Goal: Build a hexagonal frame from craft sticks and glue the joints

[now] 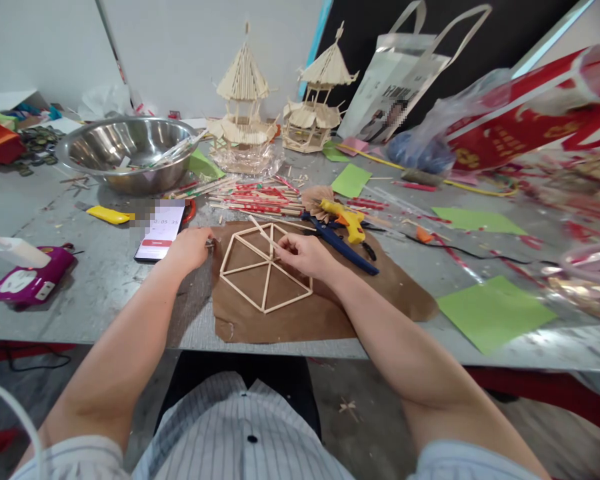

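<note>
My right hand (305,255) pinches a short wooden stick (261,231) that slants up to the left. It is over a hexagonal frame of sticks with spokes (240,269), which lies flat on a brown sheet of paper (290,328). My left hand (193,250) is at the sheet's left edge, beside a phone (161,233). Its fingers are curled together, and a small dark thing at their tips is too small to name. Right of the frame lie blue-handled pliers (343,245) and a yellow glue gun (347,220).
Two stick pagodas (243,87) stand at the back, beside a steel bowl (130,157). Red-wrapped sticks (255,198) are piled behind the frame. A yellow cutter (109,214) and a purple device (33,275) lie left. Green paper (495,312) and a black cable (460,252) are right.
</note>
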The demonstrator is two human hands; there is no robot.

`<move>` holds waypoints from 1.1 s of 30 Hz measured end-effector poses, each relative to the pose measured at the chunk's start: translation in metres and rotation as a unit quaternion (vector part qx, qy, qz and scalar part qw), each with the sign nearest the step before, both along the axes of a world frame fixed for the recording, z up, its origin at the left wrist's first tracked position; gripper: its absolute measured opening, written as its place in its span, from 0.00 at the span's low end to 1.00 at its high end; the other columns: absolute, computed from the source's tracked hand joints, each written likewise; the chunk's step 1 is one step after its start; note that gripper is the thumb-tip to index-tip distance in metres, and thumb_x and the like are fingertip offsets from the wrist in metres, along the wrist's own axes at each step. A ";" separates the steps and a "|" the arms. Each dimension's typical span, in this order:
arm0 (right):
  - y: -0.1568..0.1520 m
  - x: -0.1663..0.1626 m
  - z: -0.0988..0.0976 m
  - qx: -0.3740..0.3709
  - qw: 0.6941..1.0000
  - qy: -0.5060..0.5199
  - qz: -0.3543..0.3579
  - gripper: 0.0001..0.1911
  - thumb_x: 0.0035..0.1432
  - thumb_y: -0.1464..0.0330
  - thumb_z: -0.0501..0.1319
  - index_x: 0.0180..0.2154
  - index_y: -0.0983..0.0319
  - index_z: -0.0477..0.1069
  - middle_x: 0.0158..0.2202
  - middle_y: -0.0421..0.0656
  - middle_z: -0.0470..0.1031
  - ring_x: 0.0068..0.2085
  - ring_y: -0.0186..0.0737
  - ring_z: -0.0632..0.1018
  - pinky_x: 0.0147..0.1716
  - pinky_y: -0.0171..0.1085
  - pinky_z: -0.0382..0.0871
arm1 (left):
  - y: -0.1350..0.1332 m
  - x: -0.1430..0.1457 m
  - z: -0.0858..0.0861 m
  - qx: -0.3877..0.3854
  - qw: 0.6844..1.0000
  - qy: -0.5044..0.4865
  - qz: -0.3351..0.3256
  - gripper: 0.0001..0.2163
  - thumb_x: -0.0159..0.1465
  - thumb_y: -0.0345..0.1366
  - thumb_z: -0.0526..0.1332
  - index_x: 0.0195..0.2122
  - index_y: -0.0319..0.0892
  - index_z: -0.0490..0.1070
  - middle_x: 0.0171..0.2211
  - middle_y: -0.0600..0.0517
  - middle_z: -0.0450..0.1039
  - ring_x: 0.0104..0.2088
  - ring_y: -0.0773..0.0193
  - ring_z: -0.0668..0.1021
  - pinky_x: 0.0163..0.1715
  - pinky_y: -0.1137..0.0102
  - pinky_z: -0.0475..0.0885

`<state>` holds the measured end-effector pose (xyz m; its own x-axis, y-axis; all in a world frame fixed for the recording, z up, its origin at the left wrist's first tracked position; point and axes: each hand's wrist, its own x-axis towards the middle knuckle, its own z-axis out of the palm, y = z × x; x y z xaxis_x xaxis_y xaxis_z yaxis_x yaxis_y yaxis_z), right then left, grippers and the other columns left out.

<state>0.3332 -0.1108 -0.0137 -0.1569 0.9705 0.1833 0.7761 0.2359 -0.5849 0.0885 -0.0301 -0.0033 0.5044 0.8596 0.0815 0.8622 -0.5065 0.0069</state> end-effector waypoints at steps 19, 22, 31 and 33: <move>-0.007 -0.007 0.005 0.027 0.983 -0.161 0.085 0.11 0.53 0.64 0.52 0.33 0.62 0.69 0.27 0.41 0.73 0.27 0.32 0.70 0.26 0.30 0.55 | -0.004 -0.001 0.003 0.021 0.998 0.057 0.027 0.12 0.53 0.28 0.49 0.34 0.38 0.70 0.35 0.43 0.71 0.38 0.58 0.73 0.37 0.67 0.66; -0.005 -0.006 0.003 0.024 0.985 -0.153 0.074 0.11 0.52 0.64 0.53 0.33 0.62 0.69 0.26 0.40 0.73 0.26 0.32 0.69 0.25 0.30 0.54 | -0.003 -0.002 0.001 0.013 0.998 0.060 0.013 0.12 0.52 0.27 0.49 0.35 0.39 0.68 0.35 0.44 0.72 0.38 0.57 0.73 0.36 0.67 0.66; -0.002 -0.006 0.000 -0.002 0.999 0.021 0.029 0.09 0.49 0.64 0.55 0.29 0.63 0.67 0.23 0.38 0.68 0.24 0.29 0.65 0.24 0.30 0.54 | -0.005 -0.005 0.006 -0.043 0.998 0.051 -0.017 0.12 0.51 0.30 0.52 0.37 0.42 0.67 0.34 0.47 0.72 0.38 0.56 0.73 0.35 0.66 0.66; -0.001 -0.007 0.002 -0.027 0.990 0.136 0.013 0.09 0.48 0.64 0.56 0.28 0.64 0.65 0.21 0.37 0.65 0.22 0.28 0.63 0.23 0.30 0.54 | -0.002 -0.006 0.004 -0.041 0.998 0.034 -0.028 0.10 0.51 0.29 0.51 0.33 0.41 0.68 0.34 0.46 0.71 0.38 0.56 0.73 0.35 0.66 0.65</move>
